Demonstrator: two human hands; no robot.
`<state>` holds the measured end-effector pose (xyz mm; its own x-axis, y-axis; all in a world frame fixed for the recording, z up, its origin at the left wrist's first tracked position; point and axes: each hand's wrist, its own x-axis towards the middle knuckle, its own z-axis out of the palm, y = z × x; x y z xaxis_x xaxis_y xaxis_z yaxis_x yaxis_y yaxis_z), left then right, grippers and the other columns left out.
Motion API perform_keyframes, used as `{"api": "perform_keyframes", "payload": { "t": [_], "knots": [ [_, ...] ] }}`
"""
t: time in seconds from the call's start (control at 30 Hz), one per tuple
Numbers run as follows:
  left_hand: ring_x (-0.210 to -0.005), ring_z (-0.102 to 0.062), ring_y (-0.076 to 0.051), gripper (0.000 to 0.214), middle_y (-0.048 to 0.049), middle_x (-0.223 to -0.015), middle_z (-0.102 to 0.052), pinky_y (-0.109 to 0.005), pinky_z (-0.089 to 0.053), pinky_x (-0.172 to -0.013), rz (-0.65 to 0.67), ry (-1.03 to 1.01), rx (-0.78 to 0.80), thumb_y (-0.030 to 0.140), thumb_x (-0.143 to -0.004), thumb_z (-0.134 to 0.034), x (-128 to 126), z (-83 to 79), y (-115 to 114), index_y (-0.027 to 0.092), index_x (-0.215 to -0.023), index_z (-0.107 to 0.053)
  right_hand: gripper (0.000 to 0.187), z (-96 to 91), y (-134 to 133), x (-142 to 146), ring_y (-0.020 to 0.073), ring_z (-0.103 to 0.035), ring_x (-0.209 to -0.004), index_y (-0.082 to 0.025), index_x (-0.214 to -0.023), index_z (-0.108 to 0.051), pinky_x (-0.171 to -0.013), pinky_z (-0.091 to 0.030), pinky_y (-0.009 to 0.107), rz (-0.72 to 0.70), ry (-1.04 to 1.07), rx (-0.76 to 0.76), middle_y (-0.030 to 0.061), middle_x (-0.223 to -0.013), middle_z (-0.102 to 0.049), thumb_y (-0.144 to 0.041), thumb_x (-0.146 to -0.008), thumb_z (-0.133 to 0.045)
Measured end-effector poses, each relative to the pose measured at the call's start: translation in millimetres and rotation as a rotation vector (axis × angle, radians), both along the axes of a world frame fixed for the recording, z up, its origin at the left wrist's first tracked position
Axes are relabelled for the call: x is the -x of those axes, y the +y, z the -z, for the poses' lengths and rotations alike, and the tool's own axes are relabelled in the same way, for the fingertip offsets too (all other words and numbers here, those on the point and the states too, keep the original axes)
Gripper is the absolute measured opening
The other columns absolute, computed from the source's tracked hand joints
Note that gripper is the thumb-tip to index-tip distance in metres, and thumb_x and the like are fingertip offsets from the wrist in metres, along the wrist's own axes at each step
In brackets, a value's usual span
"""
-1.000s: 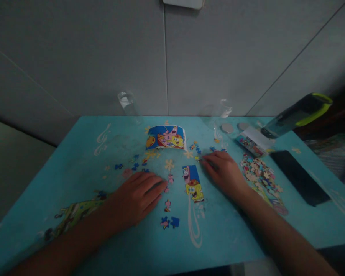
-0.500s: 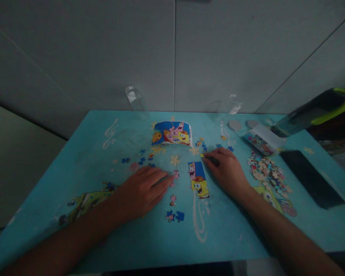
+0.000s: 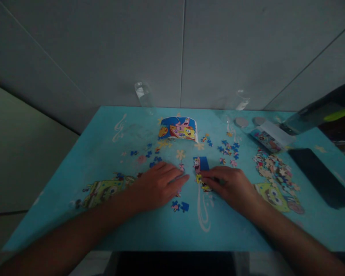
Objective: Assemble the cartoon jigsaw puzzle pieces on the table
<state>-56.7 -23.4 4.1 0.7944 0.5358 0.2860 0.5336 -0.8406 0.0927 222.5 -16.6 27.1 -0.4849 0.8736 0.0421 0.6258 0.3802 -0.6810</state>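
Note:
My right hand (image 3: 236,187) has its thumb and index finger pinched at the partly joined jigsaw strip (image 3: 202,163), over its yellow lower half. A small yellow puzzle piece (image 3: 199,178) is at those fingertips, mostly covered by them. Left of the strip my left hand (image 3: 160,184) lies low over the table, fingers loosely stretched and holding nothing I can see. Loose pink pieces lie by its fingertips, partly hidden. Just below sit two joined-looking blue pieces (image 3: 180,206). Behind the hands stands a curved picture card (image 3: 178,128) with the cartoon scene.
Loose blue pieces (image 3: 229,148) lie right of centre, more (image 3: 134,153) at left. A pile of pieces (image 3: 274,170) sits near a dark phone-like slab (image 3: 319,176). An opened small box (image 3: 271,136), a bottle (image 3: 319,109) and clear cylinders (image 3: 145,97) stand toward the back.
My right hand has moved the yellow piece from beside the strip's upper right onto its lower part. My left hand stays beside the strip. The whole view has shifted slightly.

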Motion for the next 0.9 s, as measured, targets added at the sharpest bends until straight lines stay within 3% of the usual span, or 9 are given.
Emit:
{"api": "perform_keyframes", "payload": {
  "t": [0.17,0.3,0.4,0.63,0.9],
  "knots": [
    [-0.109,-0.058,-0.026,0.039,-0.0114,-0.115,-0.066,-0.045,-0.050,-0.096,0.088,0.002,0.005,0.021,-0.096,-0.058,-17,2.8,-8,0.013,-0.134,-0.058,0.015,0.4,-6,5,0.0179,-0.071,-0.083,-0.027,-0.098,-0.078,-0.077,-0.049,0.031,-0.041,-0.127,0.003,0.0001,-0.092,-0.078,-0.030,-0.097,-0.063],
    [-0.108,-0.058,-0.024,0.031,-0.0101,-0.115,-0.066,-0.044,-0.048,-0.097,0.115,-0.006,0.042,0.023,-0.098,-0.056,-24,1.5,-12,0.014,-0.127,-0.062,0.034,-5.0,-5,0,0.0148,-0.064,-0.067,-0.022,-0.079,-0.071,-0.065,-0.042,0.029,-0.064,-0.180,0.003,0.0004,-0.073,-0.070,-0.038,-0.102,-0.054],
    [-0.112,-0.057,-0.024,0.030,-0.0096,-0.120,-0.064,-0.044,-0.047,-0.101,0.112,-0.004,0.084,0.023,-0.098,-0.055,-28,-0.4,-14,0.015,-0.125,-0.063,0.042,-9.6,0,-6,0.0126,-0.057,-0.059,-0.020,-0.071,-0.065,-0.059,-0.036,0.029,0.000,-0.191,-0.009,-0.0001,-0.067,-0.065,-0.042,-0.103,-0.049],
    [-0.126,-0.051,-0.029,0.048,-0.0114,-0.139,-0.056,-0.055,-0.034,-0.115,0.048,0.027,0.138,0.037,-0.099,-0.057,-42,2.6,-21,0.021,-0.144,-0.051,0.041,-6.0,11,-13,0.0132,-0.054,-0.060,-0.020,-0.073,-0.064,-0.060,-0.034,0.029,0.103,-0.246,-0.096,0.0023,-0.072,-0.066,-0.043,-0.102,-0.047],
    [-0.131,-0.051,-0.025,0.043,-0.0081,-0.142,-0.058,-0.050,-0.031,-0.117,0.101,-0.006,0.092,0.031,-0.098,-0.059,-32,6.8,-19,0.019,-0.139,-0.054,0.041,-4.0,8,-12,0.0153,-0.059,-0.064,-0.021,-0.074,-0.065,-0.062,-0.040,0.029,0.073,-0.235,-0.135,0.0039,-0.073,-0.066,-0.044,-0.103,-0.046]
  ]
}}
